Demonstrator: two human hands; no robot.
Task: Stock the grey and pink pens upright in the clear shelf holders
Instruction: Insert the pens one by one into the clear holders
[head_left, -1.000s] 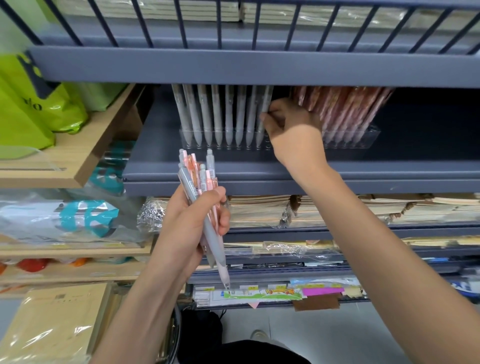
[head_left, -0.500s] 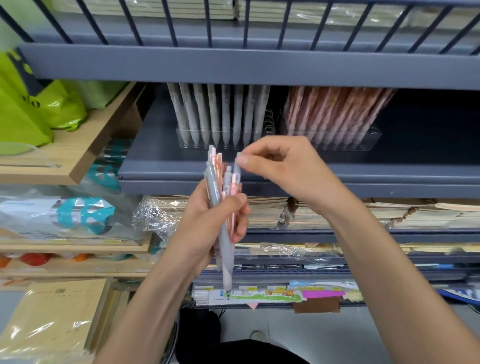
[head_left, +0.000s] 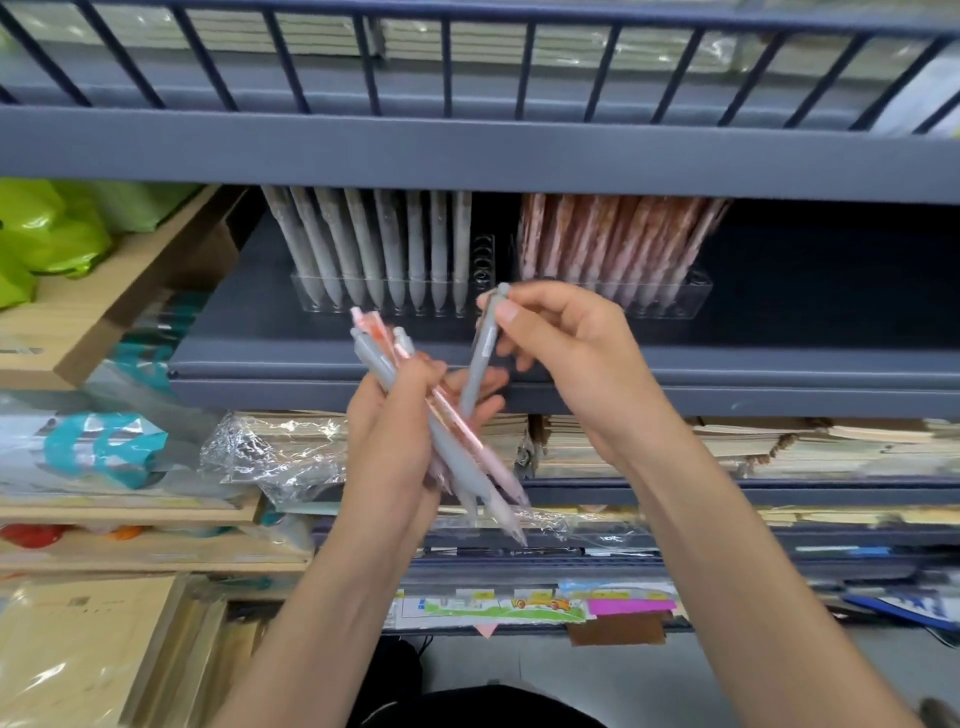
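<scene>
My left hand (head_left: 395, 447) grips a bundle of grey and pink pens (head_left: 447, 441), tips pointing down and to the right. My right hand (head_left: 566, 358) pinches the top of a single grey pen (head_left: 480, 358) between thumb and fingers; its lower end still lies among my left fingers. Behind, on the dark shelf, a clear holder (head_left: 384, 304) carries several grey pens (head_left: 363, 244) standing upright, with empty rings at its right end. A second clear holder (head_left: 680, 301) to the right is packed with pink pens (head_left: 613, 239).
The shelf's front lip (head_left: 779, 400) runs just behind my hands, and a railed shelf (head_left: 467, 156) overhangs the holders. Stacked notebooks (head_left: 779, 441) fill the shelf below. Green bags (head_left: 47, 239) and wrapped goods (head_left: 104, 447) sit on wooden shelves at left.
My right hand came back from the grey pen holder to the bundle and now draws one grey pen up and to the right out of it. The left hand rose slightly.
</scene>
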